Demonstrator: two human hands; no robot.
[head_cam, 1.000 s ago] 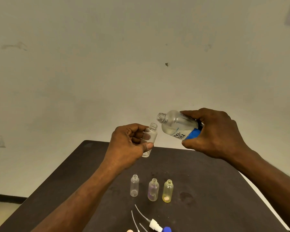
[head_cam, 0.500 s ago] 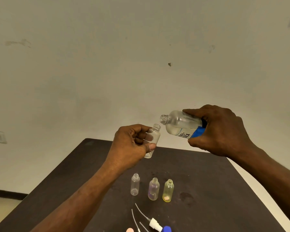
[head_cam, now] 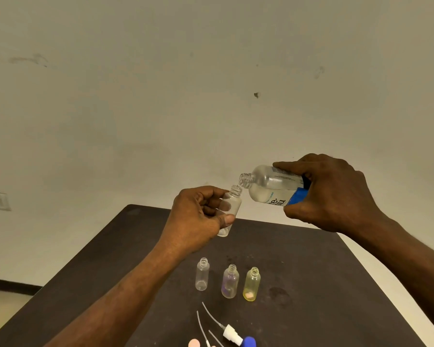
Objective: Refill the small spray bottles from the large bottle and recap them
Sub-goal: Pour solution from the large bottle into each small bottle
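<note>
small spray bottle (head_cam: pixel 229 211) sits in the left hand (head_cam: pixel 198 219), thumb and curled fingers pinching its body, held in the air above the tabletop (head_cam: pixel 311 271) and leaning a little toward the right. large bottle (head_cam: pixel 271 184) is gripped round its labelled end by the right hand (head_cam: pixel 333 194), lying almost level with its long axis pointing left, its open mouth just above and beside the small neck, nearly touching. clear liquid pools low in its body; no stream shows yet. the pour likely turns on keeping the two mouths lined up. three uncapped small bottles (head_cam: pixel 229 284) stand below, with spray caps (head_cam: pixel 232 334) nearer the person.
</note>
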